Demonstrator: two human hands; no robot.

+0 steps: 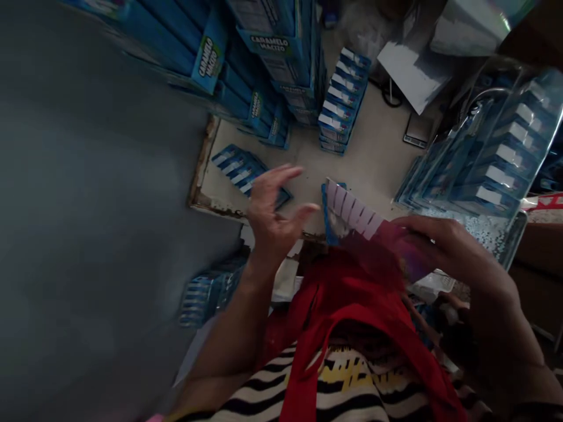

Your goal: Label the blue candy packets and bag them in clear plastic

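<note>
Left hand (275, 214) raised, fingers and thumb spread apart; right hand (433, 243) curled in grip; both forearms angled inward.

A pale, worn-edged tabletop (369, 152) with blue boxes (270, 88), white papers (411, 76) and a small scale (417, 129).

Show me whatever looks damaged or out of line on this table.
The table's left edge looks chipped and ragged, with brown showing beneath the pale top. Toward the back, the white sheets lie askew, unlike the neatly lined-up blue boxes nearby. Nothing looks clearly spilled, though the picture is dim.
</note>
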